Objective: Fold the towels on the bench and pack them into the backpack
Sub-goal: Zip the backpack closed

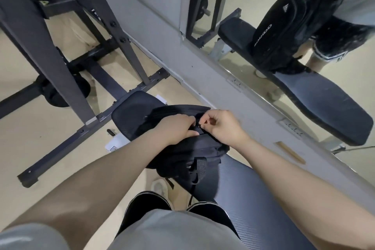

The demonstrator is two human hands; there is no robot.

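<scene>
A black backpack (194, 148) stands upright on the dark padded bench (233, 184) in front of me. My left hand (178, 128) grips the top of the bag, fingers curled over its upper edge. Just to the right, my right hand (221, 126) pinches a small zipper pull at the bag's top seam. The two hands almost touch. No towel shows anywhere; the inside of the bag is hidden.
A dark metal gym frame (67, 32) stands on the beige floor at the left. A wall mirror (294, 32) at the right reflects the bench, the backpack and my hands. A shoe (160, 185) shows on the floor below the bag.
</scene>
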